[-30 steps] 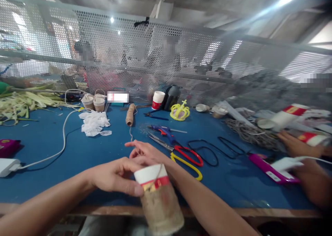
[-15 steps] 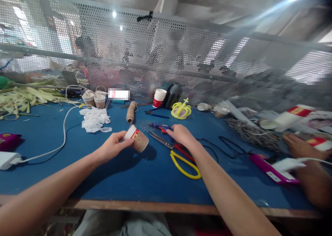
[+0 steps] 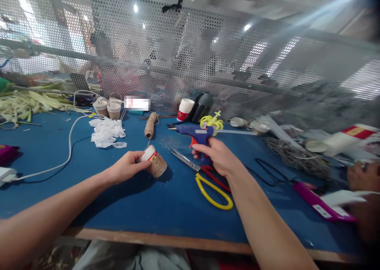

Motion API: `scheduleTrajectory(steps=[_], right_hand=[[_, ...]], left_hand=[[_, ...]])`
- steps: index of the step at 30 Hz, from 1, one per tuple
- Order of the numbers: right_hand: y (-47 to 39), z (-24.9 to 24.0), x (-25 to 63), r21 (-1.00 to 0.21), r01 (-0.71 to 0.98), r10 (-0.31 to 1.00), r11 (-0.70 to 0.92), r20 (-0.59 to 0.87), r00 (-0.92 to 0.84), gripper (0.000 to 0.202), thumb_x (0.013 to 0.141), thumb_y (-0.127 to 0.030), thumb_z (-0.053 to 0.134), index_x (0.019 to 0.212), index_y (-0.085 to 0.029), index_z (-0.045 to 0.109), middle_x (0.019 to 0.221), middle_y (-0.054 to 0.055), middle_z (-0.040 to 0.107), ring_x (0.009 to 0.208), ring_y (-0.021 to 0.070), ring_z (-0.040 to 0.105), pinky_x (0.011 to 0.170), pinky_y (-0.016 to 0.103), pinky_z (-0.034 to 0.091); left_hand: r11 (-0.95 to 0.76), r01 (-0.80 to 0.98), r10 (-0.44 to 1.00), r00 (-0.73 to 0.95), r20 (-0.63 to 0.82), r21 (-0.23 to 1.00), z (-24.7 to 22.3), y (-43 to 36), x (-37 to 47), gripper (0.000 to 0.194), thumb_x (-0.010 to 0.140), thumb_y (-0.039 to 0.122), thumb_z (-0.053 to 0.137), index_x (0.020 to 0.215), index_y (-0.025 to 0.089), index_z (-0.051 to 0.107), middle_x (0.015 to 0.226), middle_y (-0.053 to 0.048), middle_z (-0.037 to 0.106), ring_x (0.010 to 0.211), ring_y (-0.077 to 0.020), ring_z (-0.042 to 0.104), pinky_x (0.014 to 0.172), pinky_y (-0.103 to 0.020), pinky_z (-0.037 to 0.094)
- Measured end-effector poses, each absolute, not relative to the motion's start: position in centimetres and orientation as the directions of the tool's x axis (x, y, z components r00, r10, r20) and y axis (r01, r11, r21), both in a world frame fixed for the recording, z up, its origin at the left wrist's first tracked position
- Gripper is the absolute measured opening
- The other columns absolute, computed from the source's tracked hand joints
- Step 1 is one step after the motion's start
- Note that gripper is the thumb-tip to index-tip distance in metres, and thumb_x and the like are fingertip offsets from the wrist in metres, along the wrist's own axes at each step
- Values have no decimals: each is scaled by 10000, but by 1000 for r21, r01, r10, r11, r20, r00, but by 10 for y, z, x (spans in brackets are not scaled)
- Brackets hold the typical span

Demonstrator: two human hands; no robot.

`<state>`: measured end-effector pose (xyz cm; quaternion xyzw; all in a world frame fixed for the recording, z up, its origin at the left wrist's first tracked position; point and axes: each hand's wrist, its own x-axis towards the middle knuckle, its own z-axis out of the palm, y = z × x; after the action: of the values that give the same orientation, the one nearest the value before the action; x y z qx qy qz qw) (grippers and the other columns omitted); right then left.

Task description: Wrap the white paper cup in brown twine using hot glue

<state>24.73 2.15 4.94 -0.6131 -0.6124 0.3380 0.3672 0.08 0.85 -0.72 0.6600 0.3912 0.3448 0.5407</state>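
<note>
My left hand (image 3: 130,165) is closed on the rim of a paper cup (image 3: 157,166), tilted on its side and wrapped with brown twine over much of its wall. A strand runs from the cup to a spool of twine (image 3: 150,125) behind it. In my right hand (image 3: 218,155) is a blue glue gun (image 3: 197,131) with an orange trigger, its nozzle pointing left and a clear glue stick out of its back. Under the glue gun lie scissors (image 3: 213,193) with one yellow and one red handle loop, blades towards the cup.
White crumpled gloves (image 3: 107,132) and two twine-wrapped cups (image 3: 113,108) stand at the left. Stacked paper cups (image 3: 185,110) and a yellow crown-shaped piece (image 3: 211,121) are at the back. A purple power strip (image 3: 320,202), grey cord (image 3: 297,155) and another person's hand (image 3: 363,179) are at the right.
My right hand has lifted the glue gun off the table and brought it up level. The cup in my left hand stays almost where it was. The other person's hand has shifted right.
</note>
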Motion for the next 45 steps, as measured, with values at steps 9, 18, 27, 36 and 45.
scheduleTrajectory(steps=[9, 18, 27, 36, 45], right_hand=[[-14, 48, 225, -837, 542, 987, 75, -15, -160, 227, 704, -345, 585, 701, -120, 610, 436, -20, 516, 388, 85, 458, 389, 200, 377], [-22, 45, 219, -569, 762, 951, 309, 172, -257, 275, 730, -321, 524, 488, -197, 480, 388, -24, 506, 414, 129, 505, 452, 237, 404], [-28, 47, 215, -465, 775, 903, 428, 264, -340, 238, 747, -270, 466, 521, -210, 505, 449, -11, 557, 573, 169, 579, 581, 255, 437], [-30, 50, 212, -469, 783, 910, 409, 276, -310, 208, 747, -265, 474, 576, -185, 560, 512, -3, 595, 582, 165, 581, 586, 250, 433], [-29, 49, 213, -438, 803, 913, 404, 252, -322, 200, 743, -248, 464, 620, -174, 603, 584, 12, 633, 553, 153, 566, 560, 246, 424]], left_hand=[[-71, 83, 915, 402, 31, 994, -13, 13, 1, 372, 698, 404, 605, 897, 90, 624, 880, -79, 692, 819, -227, 609, 797, -343, 447], [-101, 82, 900, 433, 56, 991, -15, 15, 0, 362, 724, 391, 587, 892, 72, 618, 888, -103, 684, 818, -228, 605, 794, -352, 441], [-137, 119, 891, 449, 70, 983, -15, 15, 0, 358, 741, 399, 566, 877, 71, 612, 837, -88, 673, 780, -208, 596, 756, -324, 444], [-178, 103, 890, 440, 116, 979, -13, 13, 0, 341, 761, 356, 553, 971, 88, 574, 911, -76, 647, 825, -195, 575, 768, -292, 438], [-160, 88, 886, 452, 104, 983, -12, 13, 0, 326, 764, 335, 547, 964, 79, 570, 906, -88, 640, 819, -194, 571, 767, -296, 437]])
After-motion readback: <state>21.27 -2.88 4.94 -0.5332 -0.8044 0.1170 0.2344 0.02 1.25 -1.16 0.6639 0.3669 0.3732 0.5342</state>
